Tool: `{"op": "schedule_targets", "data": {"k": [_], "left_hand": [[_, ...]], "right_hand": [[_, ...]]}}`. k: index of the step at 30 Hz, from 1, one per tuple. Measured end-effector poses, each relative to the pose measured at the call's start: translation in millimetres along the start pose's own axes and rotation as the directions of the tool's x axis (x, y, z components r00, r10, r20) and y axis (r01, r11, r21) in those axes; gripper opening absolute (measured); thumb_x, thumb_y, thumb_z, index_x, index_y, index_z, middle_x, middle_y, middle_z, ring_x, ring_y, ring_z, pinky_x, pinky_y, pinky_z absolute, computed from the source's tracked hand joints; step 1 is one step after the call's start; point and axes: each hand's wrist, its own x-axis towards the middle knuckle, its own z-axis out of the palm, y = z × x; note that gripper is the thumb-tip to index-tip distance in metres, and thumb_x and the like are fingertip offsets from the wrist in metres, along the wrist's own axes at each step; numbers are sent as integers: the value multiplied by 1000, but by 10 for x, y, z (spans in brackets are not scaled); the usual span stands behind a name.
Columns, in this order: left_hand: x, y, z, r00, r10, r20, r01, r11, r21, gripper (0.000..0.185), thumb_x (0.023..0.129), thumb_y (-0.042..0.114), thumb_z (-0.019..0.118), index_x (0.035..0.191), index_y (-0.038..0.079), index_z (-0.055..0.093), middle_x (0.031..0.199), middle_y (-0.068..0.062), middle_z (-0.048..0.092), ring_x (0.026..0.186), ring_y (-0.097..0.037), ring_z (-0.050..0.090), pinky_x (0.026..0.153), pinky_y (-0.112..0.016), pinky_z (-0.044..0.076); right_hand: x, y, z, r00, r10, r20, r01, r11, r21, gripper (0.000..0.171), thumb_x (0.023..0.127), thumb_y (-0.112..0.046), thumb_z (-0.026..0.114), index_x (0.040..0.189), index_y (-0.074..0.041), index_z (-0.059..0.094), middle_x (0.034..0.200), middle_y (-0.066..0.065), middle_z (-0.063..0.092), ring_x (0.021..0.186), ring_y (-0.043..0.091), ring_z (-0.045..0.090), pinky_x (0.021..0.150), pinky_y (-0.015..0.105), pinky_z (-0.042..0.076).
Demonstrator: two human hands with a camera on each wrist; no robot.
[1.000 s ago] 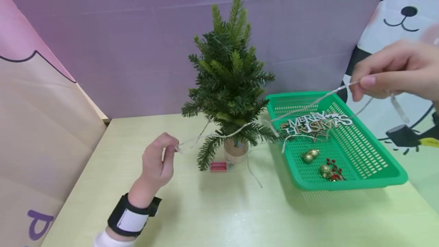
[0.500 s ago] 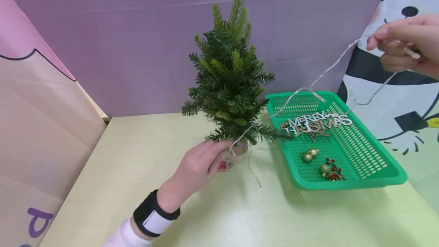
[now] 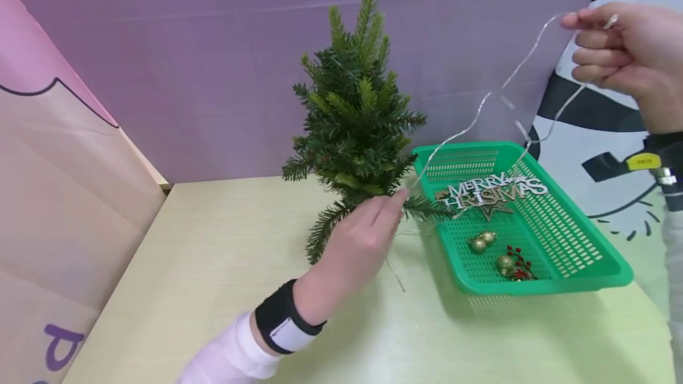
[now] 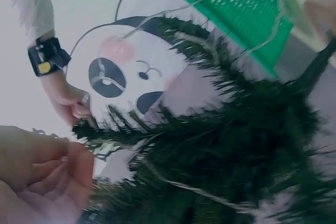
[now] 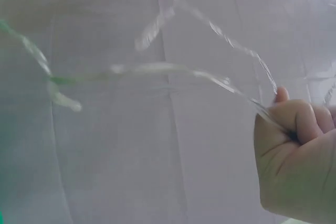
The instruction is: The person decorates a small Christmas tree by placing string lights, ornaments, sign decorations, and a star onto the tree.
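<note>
A small green Christmas tree stands in a pot on the pale table. A thin clear light string runs from the tree's low branches up to the right. My left hand pinches the string at the tree's lower right branches. My right hand grips the string's other part, raised high above the green basket. The right wrist view shows the right hand clenched around the string. In the left wrist view my left hand sits beside the tree.
The green basket holds a white "Merry Christmas" sign, gold baubles and a red berry sprig. A purple wall stands behind, and a pink panel closes off the left. A panda-print sheet hangs at the right.
My left hand has moved right from the table's middle to the tree's lower right branches, following the string. My right hand has risen with the string, lifting it off the basket.
</note>
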Motion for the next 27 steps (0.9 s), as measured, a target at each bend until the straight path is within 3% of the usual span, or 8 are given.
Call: {"op": "schedule_targets", "data": {"k": [4,8,15,18,20,22,25,27], "left_hand": [[97,60,23,997,16,75,-28,988,149,28,88,-4,57,116,-4,62,93,-9,69,80,-16,67,73,-17,54],[169,95,66,994,-6,108,-22,968,251,28,91,0,54,118,-4,61,99,-10,70,83,-15,68,75,-18,54],[183,131,-10,990,-44,134,8,967,256,29,91,1,55,119,-4,60,111,-15,67,86,-18,68,76,-20,55],[161,110,-183,998,-7,60,-4,985,174,21,91,7,56,107,-2,66,100,-13,70,76,-17,67,68,-19,54],[178,43,-350,999,6,-40,-3,998,59,16,91,9,55,94,0,67,88,-10,71,70,-17,65,64,-19,54],[239,-82,-544,987,-18,-160,7,998,-69,16,90,8,52,83,0,64,77,-10,68,66,-18,63,62,-21,53],[400,-359,-808,935,-146,-322,76,972,-222,22,90,5,47,74,-4,60,67,-12,63,57,-18,58,57,-19,49],[528,-575,-942,893,-272,-360,165,939,-301,25,90,6,45,74,-8,58,67,-14,63,56,-17,55,55,-19,45]], "right_hand": [[105,18,172,999,-17,-51,24,989,148,17,101,-17,44,111,-7,54,58,9,36,42,27,30,43,32,11],[203,17,323,998,-6,-62,22,964,266,15,99,-14,48,112,-10,55,58,9,36,42,26,30,44,31,12],[372,19,515,998,26,-59,-5,940,341,20,97,-11,52,116,-16,55,58,7,35,41,25,30,43,30,14],[442,31,555,996,66,-67,-37,931,363,20,97,-14,51,117,-18,55,59,7,37,42,25,31,44,30,16],[484,49,567,994,80,-73,-47,926,374,21,98,-15,49,118,-19,55,59,7,37,42,24,31,44,31,17],[521,70,571,993,88,-79,-53,930,364,22,98,-16,49,119,-19,55,59,6,37,43,23,32,44,30,18],[581,106,589,992,91,-88,-57,943,328,24,98,-18,50,121,-19,55,60,6,38,44,23,33,44,31,20],[623,128,613,991,97,-89,-66,952,299,24,98,-18,51,122,-18,55,60,5,39,44,23,34,43,30,22]]}}
